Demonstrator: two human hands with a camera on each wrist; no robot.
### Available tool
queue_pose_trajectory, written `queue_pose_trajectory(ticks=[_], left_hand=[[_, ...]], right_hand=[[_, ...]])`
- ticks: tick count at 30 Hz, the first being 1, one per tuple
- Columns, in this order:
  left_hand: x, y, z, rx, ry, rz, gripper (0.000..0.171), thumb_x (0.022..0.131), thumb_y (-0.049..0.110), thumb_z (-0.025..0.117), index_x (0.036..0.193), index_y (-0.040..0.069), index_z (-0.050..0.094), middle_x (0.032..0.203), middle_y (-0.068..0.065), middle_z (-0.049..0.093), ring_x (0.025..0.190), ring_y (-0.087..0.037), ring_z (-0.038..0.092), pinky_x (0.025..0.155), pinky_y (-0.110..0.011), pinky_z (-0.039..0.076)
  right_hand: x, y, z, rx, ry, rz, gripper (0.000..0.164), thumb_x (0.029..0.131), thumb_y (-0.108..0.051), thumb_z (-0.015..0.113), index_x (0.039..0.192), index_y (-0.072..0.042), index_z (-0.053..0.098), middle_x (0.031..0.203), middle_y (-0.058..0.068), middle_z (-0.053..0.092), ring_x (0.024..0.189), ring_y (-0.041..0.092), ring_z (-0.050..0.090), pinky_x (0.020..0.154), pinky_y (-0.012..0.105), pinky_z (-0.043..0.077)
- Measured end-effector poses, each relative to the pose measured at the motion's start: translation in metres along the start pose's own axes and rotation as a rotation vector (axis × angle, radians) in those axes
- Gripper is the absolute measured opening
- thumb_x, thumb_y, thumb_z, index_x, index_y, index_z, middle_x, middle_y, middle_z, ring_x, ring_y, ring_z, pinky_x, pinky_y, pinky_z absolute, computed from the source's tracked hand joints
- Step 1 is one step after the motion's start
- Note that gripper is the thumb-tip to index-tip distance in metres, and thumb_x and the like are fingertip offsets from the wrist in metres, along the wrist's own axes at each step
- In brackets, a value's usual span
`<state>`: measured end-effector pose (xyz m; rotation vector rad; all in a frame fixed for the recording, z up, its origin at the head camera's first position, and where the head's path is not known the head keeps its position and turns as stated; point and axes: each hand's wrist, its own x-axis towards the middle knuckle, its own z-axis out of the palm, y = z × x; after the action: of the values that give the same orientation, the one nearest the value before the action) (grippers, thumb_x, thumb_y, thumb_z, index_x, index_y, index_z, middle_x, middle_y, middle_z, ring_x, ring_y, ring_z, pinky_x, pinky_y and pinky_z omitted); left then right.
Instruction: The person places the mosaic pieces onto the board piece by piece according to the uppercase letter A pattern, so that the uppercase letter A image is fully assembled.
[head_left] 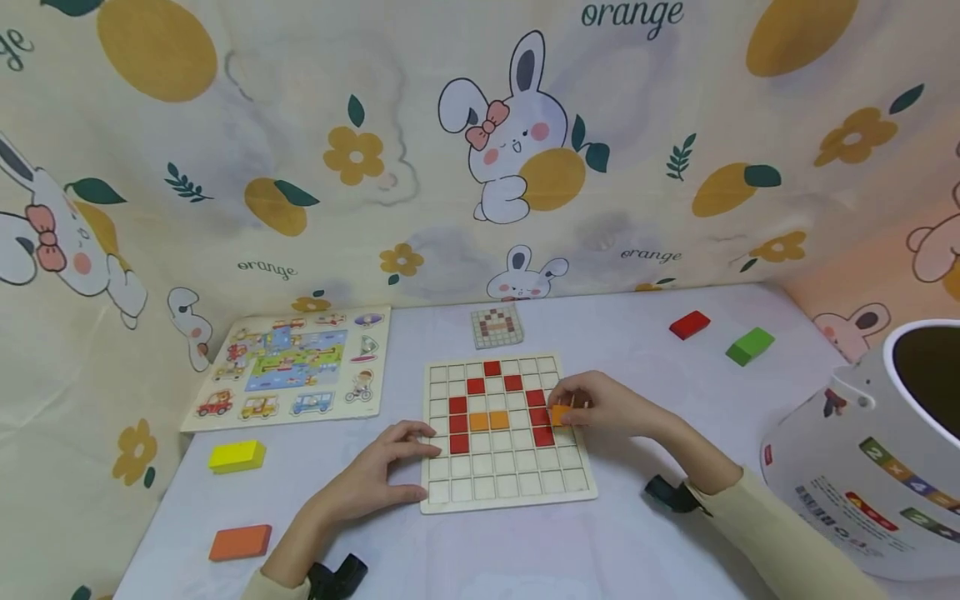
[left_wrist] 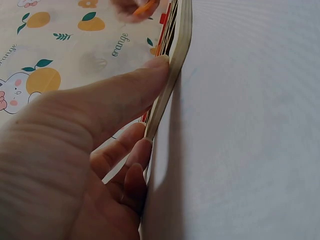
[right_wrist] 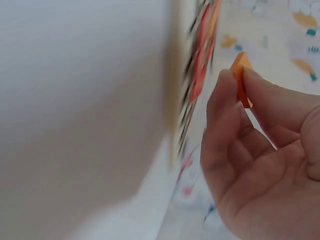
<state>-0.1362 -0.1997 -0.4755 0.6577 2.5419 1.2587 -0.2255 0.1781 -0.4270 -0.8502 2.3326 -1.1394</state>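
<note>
A light wooden grid board [head_left: 501, 486] lies on the table, with red tiles [head_left: 459, 423] in an arch-like pattern and two orange tiles [head_left: 488, 421] between its sides. My left hand [head_left: 375, 471] rests against the board's left edge; in the left wrist view the thumb [left_wrist: 125, 92] touches the rim, with the fingers spread apart below it. Between thumb and fingertips, my right hand [head_left: 603, 404] pinches another orange tile [right_wrist: 243, 80] over the right part of the board. The right wrist view shows this tile held apart from the board surface.
Behind the board lies a small pattern card [head_left: 497, 327]. A picture puzzle [head_left: 300, 367] is at the back left, with yellow [head_left: 237, 456] and orange [head_left: 240, 542] blocks nearer. Red [head_left: 689, 325] and green [head_left: 750, 346] blocks lie back right, beside a white bucket [head_left: 840, 467].
</note>
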Motion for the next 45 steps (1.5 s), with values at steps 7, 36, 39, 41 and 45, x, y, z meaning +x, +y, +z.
queue_pose_trajectory(ticks=[7, 36, 39, 41, 45], left_hand=[[0.001, -0.001, 0.000, 0.011, 0.001, -0.002, 0.046, 0.079, 0.031, 0.084, 0.123, 0.024, 0.070, 0.141, 0.007, 0.047, 0.132, -0.024, 0.042, 0.110, -0.056, 0.032], [0.000, -0.001, 0.001, 0.002, 0.002, -0.006, 0.046, 0.080, 0.031, 0.084, 0.123, 0.025, 0.070, 0.140, 0.007, 0.047, 0.124, -0.021, 0.043, 0.108, -0.053, 0.034], [0.000, -0.001, 0.001, 0.003, 0.003, -0.007, 0.046, 0.080, 0.032, 0.083, 0.123, 0.024, 0.070, 0.140, 0.007, 0.047, 0.125, -0.021, 0.043, 0.108, -0.054, 0.034], [0.000, -0.001, 0.001, 0.005, 0.003, -0.008, 0.046, 0.080, 0.032, 0.083, 0.123, 0.024, 0.070, 0.140, 0.007, 0.048, 0.125, -0.021, 0.043, 0.108, -0.055, 0.034], [0.001, -0.001, 0.002, 0.008, 0.004, -0.010, 0.046, 0.080, 0.032, 0.084, 0.123, 0.024, 0.070, 0.140, 0.008, 0.048, 0.124, -0.021, 0.043, 0.108, -0.055, 0.034]], right_hand=[[0.042, -0.022, 0.020, -0.144, -0.027, -0.061, 0.006, 0.090, -0.005, 0.072, 0.094, -0.009, 0.068, 0.084, -0.005, 0.062, 0.079, 0.014, 0.053, 0.072, 0.030, 0.048], [0.055, -0.019, 0.031, -0.118, 0.004, -0.041, 0.009, 0.085, 0.001, 0.076, 0.089, -0.007, 0.073, 0.079, -0.002, 0.064, 0.072, 0.013, 0.054, 0.066, 0.026, 0.049], [0.053, -0.019, 0.032, -0.164, 0.011, -0.044, 0.010, 0.085, 0.000, 0.076, 0.092, -0.008, 0.075, 0.082, -0.003, 0.062, 0.074, 0.013, 0.053, 0.066, 0.025, 0.048], [0.051, -0.019, 0.032, -0.174, 0.011, -0.040, 0.012, 0.085, 0.000, 0.075, 0.094, -0.007, 0.075, 0.083, -0.003, 0.062, 0.074, 0.013, 0.053, 0.066, 0.026, 0.048], [0.050, -0.016, 0.033, -0.177, 0.011, -0.035, 0.012, 0.085, 0.000, 0.076, 0.095, -0.007, 0.073, 0.081, -0.003, 0.060, 0.074, 0.012, 0.053, 0.066, 0.025, 0.048]])
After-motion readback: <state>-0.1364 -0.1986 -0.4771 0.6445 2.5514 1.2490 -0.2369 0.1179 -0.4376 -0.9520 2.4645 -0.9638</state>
